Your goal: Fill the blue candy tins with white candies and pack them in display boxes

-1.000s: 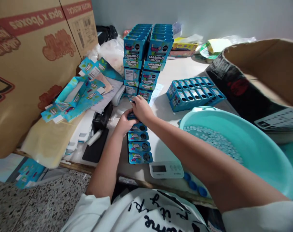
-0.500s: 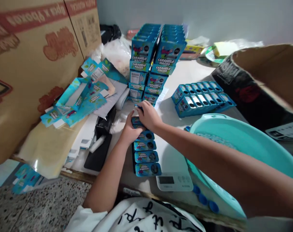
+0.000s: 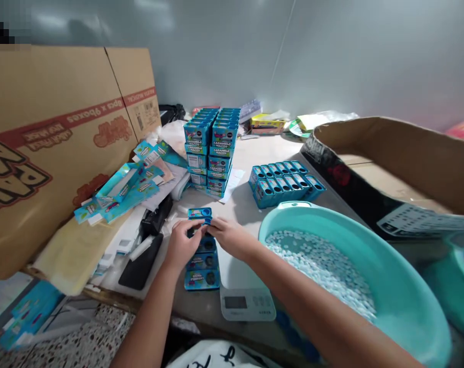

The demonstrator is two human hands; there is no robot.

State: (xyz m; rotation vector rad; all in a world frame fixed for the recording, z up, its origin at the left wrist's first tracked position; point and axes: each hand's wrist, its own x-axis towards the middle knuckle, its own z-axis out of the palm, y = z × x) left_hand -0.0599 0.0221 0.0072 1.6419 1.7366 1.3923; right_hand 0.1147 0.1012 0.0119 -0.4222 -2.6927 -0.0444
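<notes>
Head view: left hand [image 3: 181, 240] and right hand [image 3: 232, 236] close together over a short row of blue tins [image 3: 202, 261] on the table [image 3: 272, 149], fingertips apparently pinched around a small blue tin [image 3: 207, 221], mostly hidden; exact grip impossible to tell. Apparently done: tall stack of printed cartons [image 3: 219, 162] behind, plus grouped tins [image 3: 280, 186] to the right. Seemingly left: short row under the hands, not in any carton, and plenty of pale candies [image 3: 312, 250] loose in the turquoise tub [image 3: 412, 306].
</notes>
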